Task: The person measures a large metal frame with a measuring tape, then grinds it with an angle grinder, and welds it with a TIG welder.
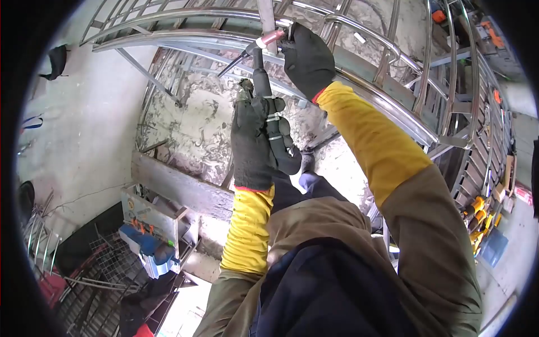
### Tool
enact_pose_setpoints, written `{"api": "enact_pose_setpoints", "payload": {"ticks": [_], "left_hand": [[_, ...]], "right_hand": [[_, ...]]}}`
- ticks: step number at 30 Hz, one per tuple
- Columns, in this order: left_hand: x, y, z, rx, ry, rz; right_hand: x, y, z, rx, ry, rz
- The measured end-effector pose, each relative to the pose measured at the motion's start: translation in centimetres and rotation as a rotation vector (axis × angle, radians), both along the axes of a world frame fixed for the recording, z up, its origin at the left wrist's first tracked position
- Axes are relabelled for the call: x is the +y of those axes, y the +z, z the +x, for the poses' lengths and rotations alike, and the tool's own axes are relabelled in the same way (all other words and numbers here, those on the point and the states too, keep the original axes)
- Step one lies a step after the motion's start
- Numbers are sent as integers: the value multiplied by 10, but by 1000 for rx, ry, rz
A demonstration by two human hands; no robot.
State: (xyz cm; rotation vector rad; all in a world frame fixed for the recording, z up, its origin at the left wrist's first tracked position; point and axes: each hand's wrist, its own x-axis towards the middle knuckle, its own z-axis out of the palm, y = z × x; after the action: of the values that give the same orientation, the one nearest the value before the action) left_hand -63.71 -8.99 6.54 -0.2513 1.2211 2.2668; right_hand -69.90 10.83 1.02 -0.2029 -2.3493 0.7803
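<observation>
A dark glove with a yellow cuff covers my left hand point(261, 137). Its fingers are wrapped round the black handle of a welding torch point(261, 76), whose reddish head points up and right at the metal frame point(359, 81). Right beside the torch head, at the frame's rail, is my gloved right hand point(309, 60). Its fingers are bent together against the rail; what lies between them is too hidden to make out. A thin dark rod point(233, 65) slants down and left from the torch head.
Shiny tubes and bars of the frame curve across the top and right side. A wooden plank point(179, 185) lies lower left, near a metal box point(149, 213) with a blue item point(149, 244). Yellow tools point(477, 216) are at the right. A pale wall point(95, 123) stands left.
</observation>
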Motion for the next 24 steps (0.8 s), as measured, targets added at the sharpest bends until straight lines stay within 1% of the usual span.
{"api": "enact_pose_setpoints", "payload": {"ticks": [2,3,5,8,11,14,18,20,24], "left_hand": [[-3,-3,-2,-49,-35,109],[-3,-3,-2,-48,-35,109],[-1,2,-1,1,-42,9],[-1,2,0,-36,-33,67],[0,-1,1,-75,-38,67],[2,2,3,-29,-24,17],[5,5,5,-59,11,27],[4,8,4,-24,-20,-46],[0,1,2,-46,-55,15]], "right_hand": [[3,-1,-2,-67,6,34],[3,-2,-2,-67,6,34],[1,-1,-3,-31,-6,23],[0,1,-1,-27,2,-8],[0,3,-1,-34,7,2],[0,2,-1,-11,21,-18],[0,1,-1,10,19,-11],[0,3,-1,-9,4,-7],[-1,5,0,-8,13,-12]]}}
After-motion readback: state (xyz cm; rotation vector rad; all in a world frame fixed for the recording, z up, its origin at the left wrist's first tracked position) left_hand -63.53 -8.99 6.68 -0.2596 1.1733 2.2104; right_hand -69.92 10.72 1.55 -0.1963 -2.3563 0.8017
